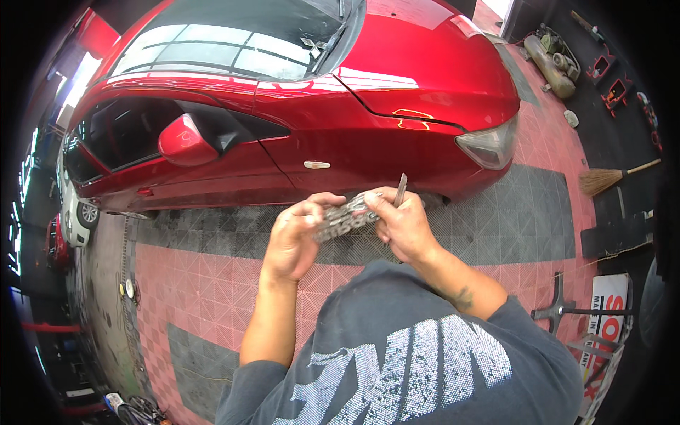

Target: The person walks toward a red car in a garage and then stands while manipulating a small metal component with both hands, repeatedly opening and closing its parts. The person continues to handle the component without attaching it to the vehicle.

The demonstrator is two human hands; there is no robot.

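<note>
The left hand (296,237) and right hand (400,223) together grip a grey metal strip (345,214) held level between them; its ends lie pinched under the fingertips of each hand. A thin metal tool (400,189) sticks up from the right fingers, clamped there. Just beyond the fingers stands a red car (319,106).

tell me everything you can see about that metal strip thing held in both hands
The metal strip is a flat, grey, segmented bar that looks like bare dull metal, with small blocks side by side; finer detail is too small to tell. It lies roughly level, tilted slightly up to the right, in front of the red car. The left hand pinches its left end and the right hand grips its right end. The right hand also holds a thin grey metal tool pointing upward.
</note>
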